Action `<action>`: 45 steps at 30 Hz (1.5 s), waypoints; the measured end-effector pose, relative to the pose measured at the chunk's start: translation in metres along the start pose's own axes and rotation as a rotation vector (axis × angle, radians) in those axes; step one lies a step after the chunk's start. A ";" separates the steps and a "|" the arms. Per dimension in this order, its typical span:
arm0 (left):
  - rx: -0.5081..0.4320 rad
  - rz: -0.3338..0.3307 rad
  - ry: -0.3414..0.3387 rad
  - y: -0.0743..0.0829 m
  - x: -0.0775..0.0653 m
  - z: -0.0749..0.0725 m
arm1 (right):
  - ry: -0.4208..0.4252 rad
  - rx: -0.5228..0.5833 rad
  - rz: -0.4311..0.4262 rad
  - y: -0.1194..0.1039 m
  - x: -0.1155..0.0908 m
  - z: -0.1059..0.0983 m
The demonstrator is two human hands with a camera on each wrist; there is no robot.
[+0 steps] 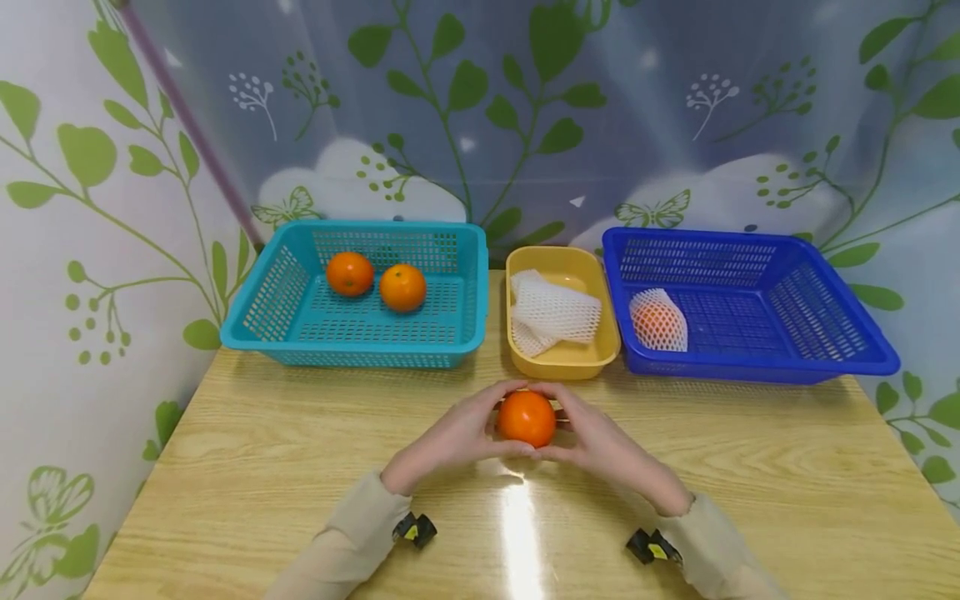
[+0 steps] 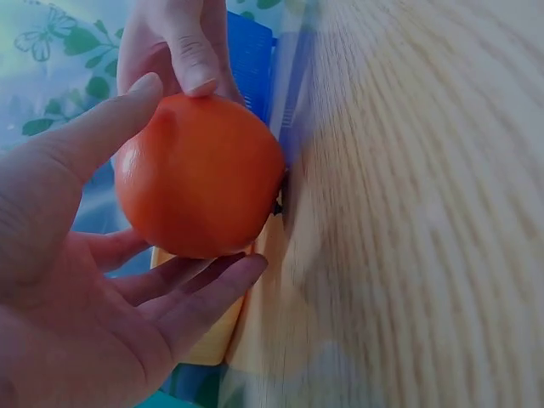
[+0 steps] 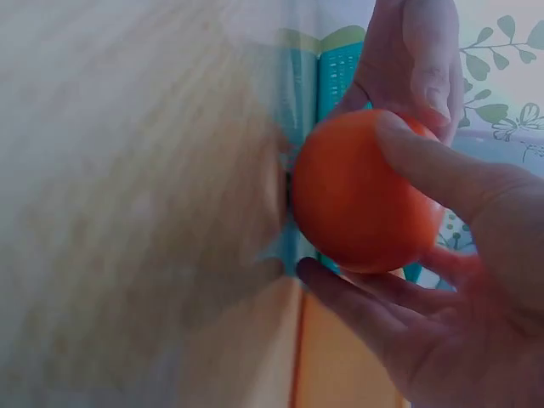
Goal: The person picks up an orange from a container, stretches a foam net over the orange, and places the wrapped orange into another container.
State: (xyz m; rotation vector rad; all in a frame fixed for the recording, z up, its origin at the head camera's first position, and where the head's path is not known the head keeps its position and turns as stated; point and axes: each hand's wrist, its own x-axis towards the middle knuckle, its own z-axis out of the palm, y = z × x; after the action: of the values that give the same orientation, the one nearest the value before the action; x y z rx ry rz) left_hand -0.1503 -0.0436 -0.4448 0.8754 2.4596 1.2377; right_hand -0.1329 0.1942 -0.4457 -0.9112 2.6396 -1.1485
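Observation:
Both hands cup one bare orange [image 1: 527, 419] just above or on the wooden table; which of the two I cannot tell. From the left side, my left hand [image 1: 472, 423] holds it with curled fingers and thumb. My right hand [image 1: 592, 433] curls round its other side. The left wrist view shows the orange [image 2: 200, 176] between thumb and fingers, a small dark stem end at its table-facing side. In the right wrist view, the thumb lies on the orange [image 3: 365, 191] and the fingers reach under it.
A teal basket [image 1: 360, 357] at back left holds two bare oranges [image 1: 402, 287]. The yellow bin [image 1: 564, 367] in the middle contains white foam net sleeves [image 1: 555, 310]. At back right, a blue basket [image 1: 757, 367] holds one orange in a foam net [image 1: 658, 321].

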 end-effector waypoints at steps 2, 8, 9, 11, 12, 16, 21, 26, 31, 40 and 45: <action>-0.001 0.004 -0.003 0.000 0.001 0.000 | -0.033 -0.048 -0.016 -0.001 -0.001 -0.007; -0.007 0.004 -0.010 0.001 0.000 0.000 | 0.053 -0.260 -0.127 -0.006 0.004 -0.037; -0.009 -0.001 -0.013 0.001 0.000 -0.001 | 0.092 -0.282 -0.138 -0.007 0.006 -0.042; -0.013 -0.015 -0.021 0.001 -0.002 -0.002 | 0.168 -0.321 -0.138 -0.009 0.015 -0.050; -0.012 -0.020 -0.025 0.001 -0.003 -0.002 | 0.201 -0.335 -0.127 -0.009 0.020 -0.054; 0.002 -0.024 -0.024 0.001 -0.004 -0.005 | 0.290 -0.385 -0.026 -0.008 0.047 -0.067; 0.051 0.000 -0.016 -0.001 -0.003 -0.006 | 0.314 -0.458 0.111 0.002 0.080 -0.068; 0.105 0.023 -0.011 0.000 -0.003 -0.004 | 0.214 -0.489 0.215 0.015 0.100 -0.062; 0.128 0.020 -0.019 0.002 -0.004 -0.004 | 0.187 -0.513 0.264 0.024 0.108 -0.059; 0.126 0.020 -0.020 0.001 -0.006 0.000 | 0.360 -0.614 0.229 0.020 0.099 -0.059; 0.133 0.027 -0.018 0.001 -0.006 -0.001 | 0.444 -0.570 0.131 0.004 0.092 -0.076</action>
State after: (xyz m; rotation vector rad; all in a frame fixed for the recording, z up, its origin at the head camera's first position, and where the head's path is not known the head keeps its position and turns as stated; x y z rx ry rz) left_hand -0.1459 -0.0470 -0.4441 0.9518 2.5476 1.0796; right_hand -0.2352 0.1911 -0.3838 -0.5748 3.4253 -0.6212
